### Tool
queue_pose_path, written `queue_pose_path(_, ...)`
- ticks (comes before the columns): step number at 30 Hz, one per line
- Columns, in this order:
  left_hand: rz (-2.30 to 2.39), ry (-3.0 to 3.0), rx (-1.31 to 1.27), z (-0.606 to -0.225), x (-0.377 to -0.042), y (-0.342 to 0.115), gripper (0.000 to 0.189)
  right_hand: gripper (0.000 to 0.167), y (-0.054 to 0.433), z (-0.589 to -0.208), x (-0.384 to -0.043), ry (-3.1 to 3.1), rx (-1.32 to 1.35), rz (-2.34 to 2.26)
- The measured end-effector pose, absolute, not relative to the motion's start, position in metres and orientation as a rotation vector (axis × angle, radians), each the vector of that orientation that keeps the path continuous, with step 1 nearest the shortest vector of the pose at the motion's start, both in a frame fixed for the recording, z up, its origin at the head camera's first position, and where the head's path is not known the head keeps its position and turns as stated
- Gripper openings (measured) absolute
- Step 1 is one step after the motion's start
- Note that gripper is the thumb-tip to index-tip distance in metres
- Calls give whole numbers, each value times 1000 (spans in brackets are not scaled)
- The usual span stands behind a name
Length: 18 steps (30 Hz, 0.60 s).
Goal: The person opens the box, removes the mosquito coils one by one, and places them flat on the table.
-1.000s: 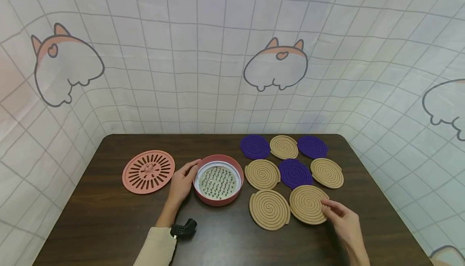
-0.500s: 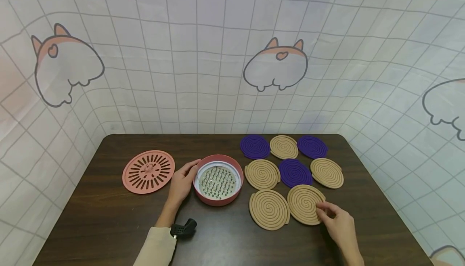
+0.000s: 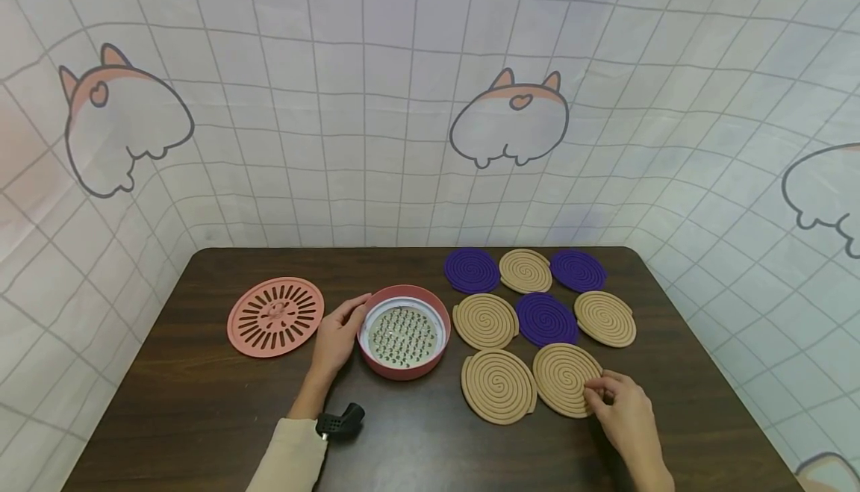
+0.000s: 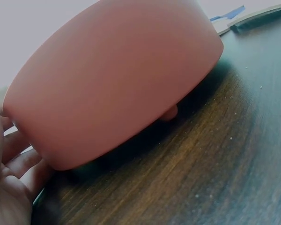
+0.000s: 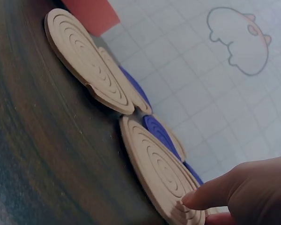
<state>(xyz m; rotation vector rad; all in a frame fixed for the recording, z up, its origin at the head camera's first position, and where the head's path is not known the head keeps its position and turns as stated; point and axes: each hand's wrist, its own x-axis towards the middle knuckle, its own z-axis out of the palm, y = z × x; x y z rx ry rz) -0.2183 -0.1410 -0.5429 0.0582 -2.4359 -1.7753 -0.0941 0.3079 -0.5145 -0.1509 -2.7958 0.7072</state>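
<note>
My left hand point(image 3: 337, 337) holds the left side of a round red mosquito coil holder point(image 3: 403, 374), fingers against its wall. Inside its white inner ring lies a pale base studded with small points. In the left wrist view the holder's outer wall point(image 4: 117, 89) fills the middle, with a small foot beneath. At the front right, my right hand point(image 3: 626, 411) pinches the right edge of a tan mosquito coil point(image 3: 566, 378). The right wrist view shows the thumb on top of that coil point(image 5: 161, 166). Another tan coil point(image 3: 499, 387) lies just left of it.
Behind these lie more coils, tan point(image 3: 485, 321) and purple point(image 3: 547, 319), in rows towards the back right. A pink slotted lid point(image 3: 243, 320) rests left of the holder. A white grid-patterned cloth point(image 3: 376, 178) rises around the dark wooden table point(image 3: 430, 455).
My right hand has moved slightly left with the tan coil, which now lies closer to the neighbouring tan coil. The left hand has stayed on the holder.
</note>
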Motion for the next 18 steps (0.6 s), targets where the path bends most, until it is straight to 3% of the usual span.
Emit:
queue_pose_path(5,-1783,-2415,68,-542,-217,-141,35,6,300,-511,-99,-2652,-126,640)
queue_pose_path(12,-1846,-2332,106,-543,-217,-141,35,16,287,-494,-109,-2686,-141,693)
queue_pose_path(18,-1963,-2182,70,-539,-218,-141,36,12,271,-486,-125,-2583,-10,701)
